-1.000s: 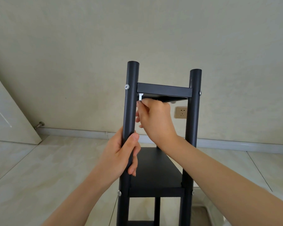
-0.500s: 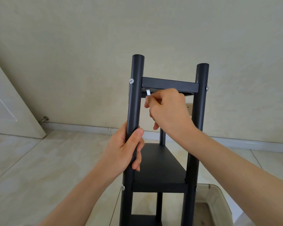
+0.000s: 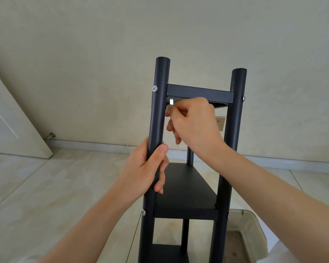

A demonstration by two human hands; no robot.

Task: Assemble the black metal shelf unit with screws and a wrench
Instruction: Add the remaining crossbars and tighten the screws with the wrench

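The black metal shelf unit (image 3: 190, 188) stands upright in front of me, with round posts and flat shelves. My left hand (image 3: 148, 168) grips the near left post (image 3: 159, 114) at mid height. My right hand (image 3: 193, 120) is raised under the top shelf (image 3: 199, 93) and pinches a small silver wrench (image 3: 171, 101), whose tip sticks up at the inner side of the left post. Silver screw heads show on the left post at the top (image 3: 154, 89) and lower down (image 3: 143, 212), and on the right post (image 3: 243, 98).
A clear plastic bin (image 3: 249, 234) sits on the tiled floor at the lower right, beside the shelf. A white door (image 3: 11, 120) leans open at the left with a metal door stop (image 3: 50, 136). A wall socket (image 3: 220, 123) shows behind the shelf.
The view has shifted a little, so the shelf sits slightly higher and to the right. My right hand has turned at the wrist with the wrench under the top shelf. The left hand keeps its hold.
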